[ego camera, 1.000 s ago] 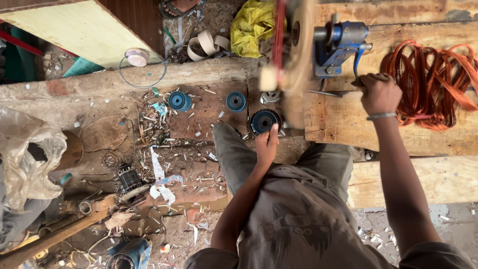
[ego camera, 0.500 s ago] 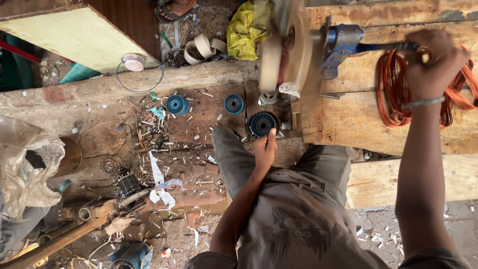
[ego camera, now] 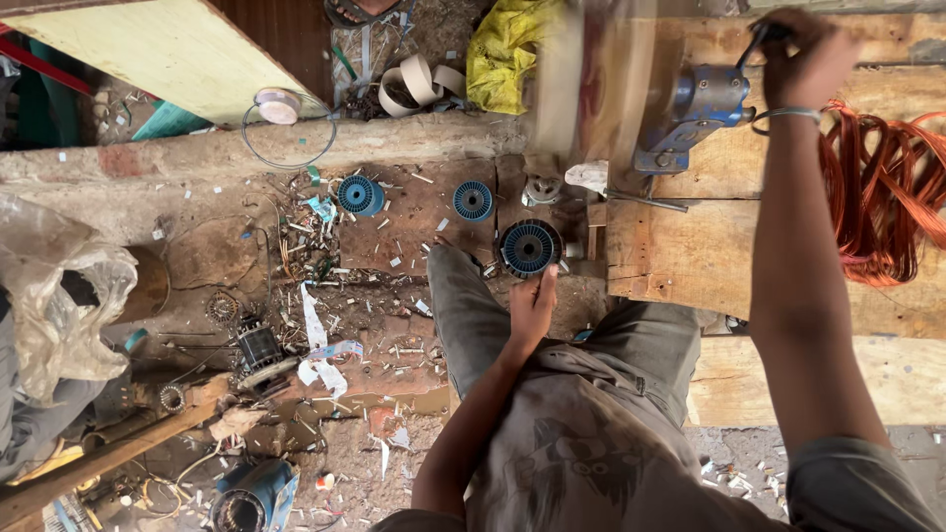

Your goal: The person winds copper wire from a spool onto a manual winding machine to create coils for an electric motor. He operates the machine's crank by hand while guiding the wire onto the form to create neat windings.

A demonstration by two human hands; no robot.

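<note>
Right hand (ego camera: pixel 800 61) is up at the top, fist wrapped tight round the dark crank handle (ego camera: pixel 764 34) of the blue winder (ego camera: pixel 700 108), which sits bolted on the wooden bench (ego camera: pixel 680 266). A thin bracelet shows on that wrist. Beside the winder, the big wooden wheel (ego camera: pixel 591 84) is a blur. Left hand (ego camera: pixel 533 307) sits low, resting on the knee, fingers stretched forward and loosely spread, tips right at the edge of the large blue spool (ego camera: pixel 529 246) on the floor; whether they press on it I cannot tell, and nothing is clasped in that hand. Two smaller blue spools (ego camera: pixel 473 200) lie further back on the dirt floor, apart from each other. Over on the bench to the right, a loose heap of copper wire (ego camera: pixel 882 197), just beside the right forearm. Behind the wheel, a yellow bag (ego camera: pixel 503 54) and curls of pale tape (ego camera: pixel 419 84). Scraps and a small motor part (ego camera: pixel 261 350) litter the ground on the left
</note>
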